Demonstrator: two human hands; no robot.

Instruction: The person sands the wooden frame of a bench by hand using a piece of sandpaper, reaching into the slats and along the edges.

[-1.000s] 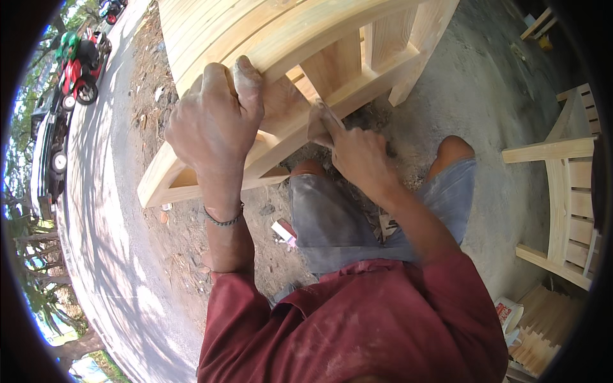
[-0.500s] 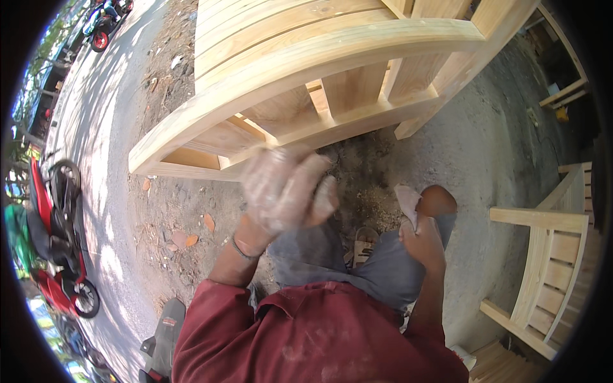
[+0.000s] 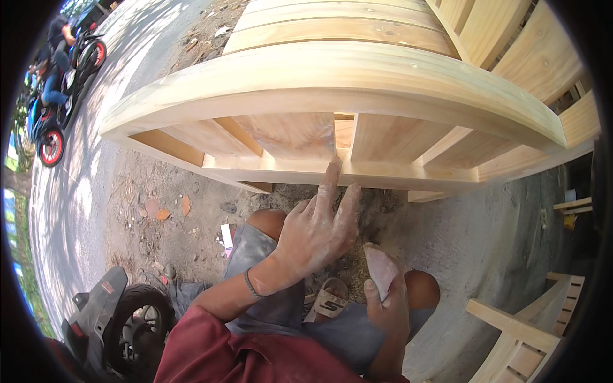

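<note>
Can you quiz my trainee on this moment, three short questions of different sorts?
1. True or false: the left hand rests flat on the knee.
2. Multiple choice: what does the right hand hold? A) a hammer B) a worn piece of sandpaper C) a paintbrush
3. Fill in: the left hand's raised finger touches the lower rail of the unfinished wooden ____.

Key:
1. False; it reaches forward, one finger up against the rail by a gap between slats.
2. B
3. bench
</note>
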